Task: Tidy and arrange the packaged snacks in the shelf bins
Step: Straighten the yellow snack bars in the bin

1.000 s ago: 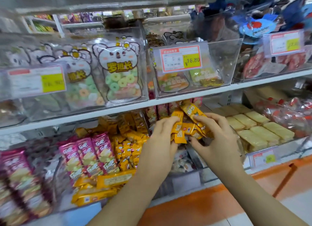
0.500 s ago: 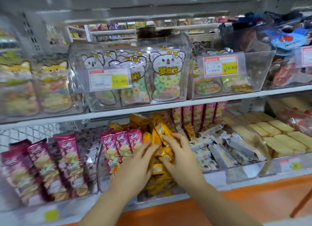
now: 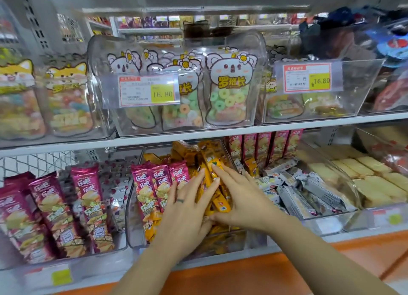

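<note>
The left hand (image 3: 187, 208) lies flat with straight, spread fingers, pressing on the side of a stack of yellow-wrapped snack bars (image 3: 213, 162). The right hand (image 3: 242, 202) is equally flat and open, its long fingers laid over the top of the same stack and its thumb low at the stack's near end. Neither hand curls round a packet. The bars under both palms are hidden, and the print on the wrappers is too blurred to read.

The stack sits in a clear plastic bin (image 3: 135, 228) on the lower shelf. Inside that bin, left of the yellow bars, stand magenta foil wafer packets (image 3: 154, 184). The bin to its left holds more magenta packets (image 3: 55, 206). The one to its right holds silver-grey packets (image 3: 309, 195), with pale yellow wrapped blocks (image 3: 364, 177) further right. Directly above it, a clear tub holds koala-shaped pouches of ring gummies (image 3: 229, 89) behind an orange-and-yellow price tag (image 3: 148, 91).
</note>
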Demonstrator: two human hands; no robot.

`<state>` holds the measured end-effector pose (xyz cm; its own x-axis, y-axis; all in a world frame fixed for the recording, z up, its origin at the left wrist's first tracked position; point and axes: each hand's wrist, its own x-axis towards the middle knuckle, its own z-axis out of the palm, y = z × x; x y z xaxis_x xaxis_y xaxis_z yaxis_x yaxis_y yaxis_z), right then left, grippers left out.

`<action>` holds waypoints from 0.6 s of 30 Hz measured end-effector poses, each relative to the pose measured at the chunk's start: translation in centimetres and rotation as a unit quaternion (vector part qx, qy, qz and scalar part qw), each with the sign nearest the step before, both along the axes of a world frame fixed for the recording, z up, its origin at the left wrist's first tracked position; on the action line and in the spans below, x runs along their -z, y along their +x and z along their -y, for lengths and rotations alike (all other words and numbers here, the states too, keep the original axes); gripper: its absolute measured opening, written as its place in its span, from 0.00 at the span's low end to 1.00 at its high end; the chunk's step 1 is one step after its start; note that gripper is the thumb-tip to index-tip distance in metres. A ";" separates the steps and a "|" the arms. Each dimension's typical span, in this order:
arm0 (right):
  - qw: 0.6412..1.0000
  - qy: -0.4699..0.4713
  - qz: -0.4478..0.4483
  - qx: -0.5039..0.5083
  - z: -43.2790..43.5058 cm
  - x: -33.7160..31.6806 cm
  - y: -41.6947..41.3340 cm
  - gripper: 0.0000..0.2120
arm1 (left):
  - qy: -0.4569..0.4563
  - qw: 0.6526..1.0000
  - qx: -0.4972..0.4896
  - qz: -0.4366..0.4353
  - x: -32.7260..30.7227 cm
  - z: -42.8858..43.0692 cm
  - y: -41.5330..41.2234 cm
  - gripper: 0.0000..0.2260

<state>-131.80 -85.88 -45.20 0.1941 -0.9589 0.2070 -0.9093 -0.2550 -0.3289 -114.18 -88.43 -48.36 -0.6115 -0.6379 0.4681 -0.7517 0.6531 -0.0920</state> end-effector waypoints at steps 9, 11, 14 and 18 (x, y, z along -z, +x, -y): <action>0.996 -0.009 -0.033 -0.088 0.7 -0.5 -1.6 0.47 | -0.032 0.999 0.000 0.027 -1.4 2.5 0.2 0.43; 0.998 -0.019 -0.014 -0.061 0.3 -0.1 -1.8 0.45 | -0.031 0.999 -0.009 0.039 -1.9 3.0 0.1 0.41; 0.994 -0.091 0.058 0.006 -0.7 1.4 -2.1 0.34 | -0.015 0.999 -0.031 0.025 -2.5 3.5 0.0 0.37; 0.990 -0.132 0.046 0.019 -1.2 2.7 -2.0 0.27 | -0.007 1.000 -0.006 0.016 -2.7 3.2 -0.9 0.34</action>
